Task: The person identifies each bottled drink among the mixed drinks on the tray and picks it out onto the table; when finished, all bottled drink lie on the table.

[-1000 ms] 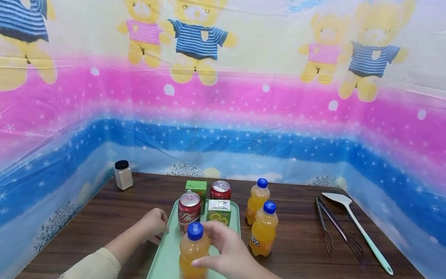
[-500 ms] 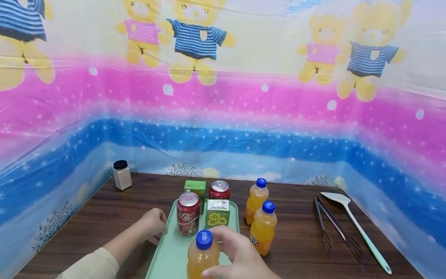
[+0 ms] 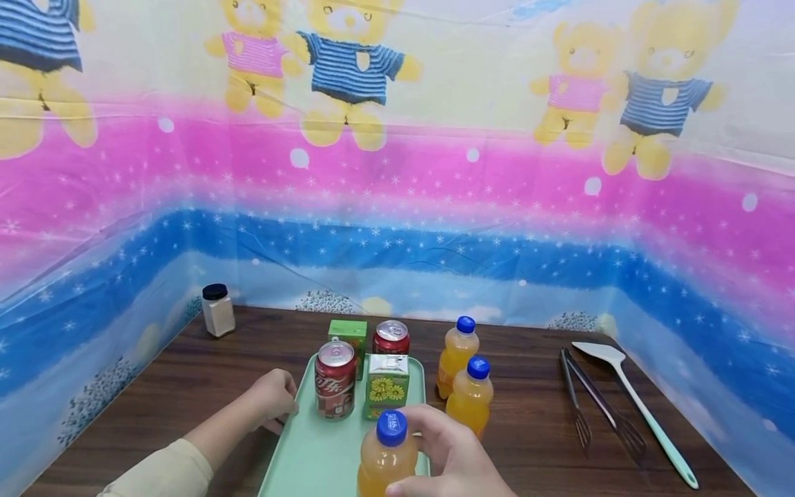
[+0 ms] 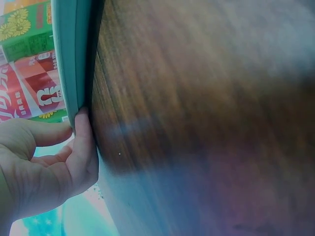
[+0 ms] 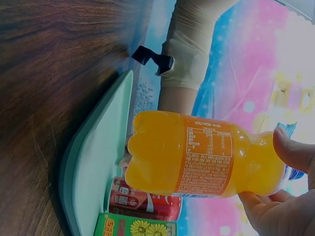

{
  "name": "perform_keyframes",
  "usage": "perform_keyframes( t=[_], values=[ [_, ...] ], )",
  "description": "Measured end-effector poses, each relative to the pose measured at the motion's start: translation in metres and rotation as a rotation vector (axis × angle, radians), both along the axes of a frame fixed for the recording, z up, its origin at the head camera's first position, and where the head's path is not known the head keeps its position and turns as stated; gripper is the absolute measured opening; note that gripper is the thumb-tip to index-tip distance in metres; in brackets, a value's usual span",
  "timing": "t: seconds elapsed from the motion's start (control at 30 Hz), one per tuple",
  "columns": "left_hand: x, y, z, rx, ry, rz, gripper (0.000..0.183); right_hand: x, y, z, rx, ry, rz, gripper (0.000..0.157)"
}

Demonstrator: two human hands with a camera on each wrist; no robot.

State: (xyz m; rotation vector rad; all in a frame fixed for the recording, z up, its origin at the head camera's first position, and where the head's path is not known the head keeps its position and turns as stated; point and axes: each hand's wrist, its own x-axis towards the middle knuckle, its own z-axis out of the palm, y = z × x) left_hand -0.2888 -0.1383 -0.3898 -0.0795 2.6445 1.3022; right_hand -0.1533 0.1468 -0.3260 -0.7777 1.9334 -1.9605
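Note:
My right hand (image 3: 456, 452) grips an orange soda bottle (image 3: 386, 459) by its upper part, near the blue cap. In the right wrist view the bottle (image 5: 197, 155) is over the green tray (image 5: 96, 157), its base apart from the surface. My left hand (image 3: 273, 400) pinches the tray's left rim between thumb and fingers, as the left wrist view shows on the rim (image 4: 74, 59). On the tray (image 3: 310, 449) stand a red soda can (image 3: 335, 386) and a green drink carton (image 3: 386, 390) with yellow flowers; behind them are another carton (image 3: 349, 331) and another can (image 3: 391, 338).
Two more orange soda bottles (image 3: 458, 348) (image 3: 470, 400) stand right of the tray on the dark wood table (image 3: 522, 414). Tongs (image 3: 602, 400) and a white turner (image 3: 646, 397) lie further right. A black-lidded jar (image 3: 219, 314) stands at the back left.
My right hand has moved the bottle rightward and a little nearer to me, uncovering the front can and carton. My left hand has stayed at the tray's rim.

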Motion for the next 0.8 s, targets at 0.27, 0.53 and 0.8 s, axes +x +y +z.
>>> perform_keyframes(
  t=[0.27,0.53,0.8],
  values=[
    [0.002,0.001,0.002,0.003,0.001,0.003,0.014,0.005,0.013,0.0,0.01,0.029,-0.043,0.052],
    [0.002,0.001,0.002,-0.008,0.009,0.008,0.014,0.007,0.025,0.002,-0.004,0.002,-0.059,0.052],
    [0.001,0.001,0.0,0.003,0.011,-0.001,0.015,0.009,0.04,0.003,0.021,-0.017,-0.149,0.054]
  ],
)
